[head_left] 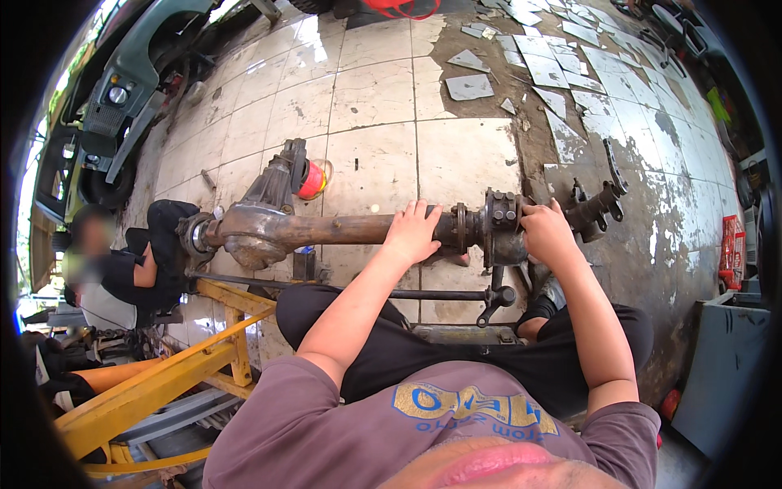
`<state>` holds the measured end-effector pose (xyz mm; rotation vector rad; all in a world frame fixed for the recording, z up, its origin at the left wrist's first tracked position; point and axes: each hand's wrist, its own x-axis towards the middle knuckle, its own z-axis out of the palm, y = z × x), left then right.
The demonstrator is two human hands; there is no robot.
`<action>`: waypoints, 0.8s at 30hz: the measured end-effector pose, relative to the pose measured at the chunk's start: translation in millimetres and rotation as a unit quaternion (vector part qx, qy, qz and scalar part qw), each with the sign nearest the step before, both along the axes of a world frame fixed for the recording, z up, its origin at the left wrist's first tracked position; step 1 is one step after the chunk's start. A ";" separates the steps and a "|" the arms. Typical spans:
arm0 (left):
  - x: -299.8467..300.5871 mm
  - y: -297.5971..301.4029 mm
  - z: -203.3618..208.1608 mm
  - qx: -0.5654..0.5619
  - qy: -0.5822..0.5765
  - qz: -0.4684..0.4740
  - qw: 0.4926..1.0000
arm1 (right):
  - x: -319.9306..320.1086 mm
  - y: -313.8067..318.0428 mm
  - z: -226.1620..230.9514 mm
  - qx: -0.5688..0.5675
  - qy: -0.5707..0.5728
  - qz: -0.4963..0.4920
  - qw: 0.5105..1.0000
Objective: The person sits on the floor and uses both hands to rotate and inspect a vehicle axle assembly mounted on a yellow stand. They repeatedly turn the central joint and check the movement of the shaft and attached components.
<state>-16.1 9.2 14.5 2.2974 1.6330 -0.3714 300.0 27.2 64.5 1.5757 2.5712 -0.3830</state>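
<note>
A rusty vehicle axle [342, 229] lies crosswise in front of me, its rounded differential housing [254, 232] toward the left. My left hand [413, 235] rests on the axle tube with its fingers spread over the top. At the axle's right end, my right hand [549, 233] is curled against the steering knuckle [504, 224], just right of its bolted flange; some of its fingertips are hidden. Below the tube runs a thin steering rod [432, 294], with a joint arm [495, 303] at its right end. I see no tool in either hand.
A co-worker in dark trousers [167, 244] sits by the axle's left end. The yellow metal frame [155, 383] slants across the lower left. A red container [312, 179] stands behind the differential. Broken tiles [470, 86] lie farther off; a grey cabinet [721, 367] is at right.
</note>
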 end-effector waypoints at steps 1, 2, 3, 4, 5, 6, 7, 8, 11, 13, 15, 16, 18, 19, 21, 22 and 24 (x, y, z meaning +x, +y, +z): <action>0.5 0.1 0.1 -0.001 0.000 0.000 1.000 | 1.6 0.3 6.8 -0.019 -0.002 0.005 1.000; 0.5 0.2 0.2 -0.001 0.001 0.000 1.000 | 4.0 -0.2 9.8 -0.021 0.023 0.001 1.000; 0.1 -0.1 0.5 -0.001 0.000 0.000 1.000 | 7.5 -1.7 11.3 -0.022 0.047 -0.003 0.999; 0.8 0.0 1.0 -0.001 -0.001 -0.001 1.000 | 11.6 -3.6 11.5 -0.024 0.071 -0.007 0.997; 1.2 0.2 1.2 -0.001 -0.003 -0.002 1.000 | 15.5 -5.8 9.0 -0.019 0.080 -0.003 0.997; 1.5 0.3 0.6 0.000 -0.001 -0.002 1.000 | 19.2 -8.3 5.2 -0.014 0.090 0.001 0.996; 1.5 -0.1 -0.2 0.001 0.000 -0.002 1.000 | 17.6 -9.3 7.7 -0.009 0.100 0.006 0.995; 1.2 -0.5 -0.9 0.002 0.002 -0.002 1.000 | 16.0 -9.6 11.5 -0.032 0.109 -0.008 0.994; 1.0 -0.9 -1.6 0.001 -0.001 0.001 1.000 | 13.5 -10.0 20.3 -0.088 0.137 -0.057 0.985; 1.2 -0.8 -1.1 0.002 -0.002 0.000 1.000 | 13.8 -4.9 12.3 -0.109 0.160 -0.097 0.976; 1.5 -0.6 -0.8 0.004 -0.002 -0.001 1.000 | 11.9 -1.1 6.5 -0.107 0.176 -0.128 0.970; 1.2 -0.5 -0.8 0.004 -0.002 -0.002 1.000 | 10.3 -0.2 3.0 -0.106 0.184 -0.144 0.967; 1.8 -1.2 -3.7 0.009 -0.003 -0.001 1.000 | 10.2 -4.0 -8.7 -0.040 0.173 -0.133 0.975; 0.8 -1.7 -8.0 0.013 -0.001 0.000 1.000 | 9.5 -5.1 -17.0 -0.006 0.170 -0.128 0.977; 0.5 -0.4 -8.1 0.017 0.000 -0.002 1.000 | 14.4 -5.8 -40.9 0.022 0.143 -0.095 0.985; 0.9 -0.3 -6.6 0.015 0.000 -0.001 1.000 | 12.2 -5.6 -41.2 0.035 0.128 -0.076 0.988; 1.6 -0.7 -3.5 0.008 0.004 -0.002 1.000 | 12.2 -6.3 -39.3 -0.010 0.120 -0.075 0.990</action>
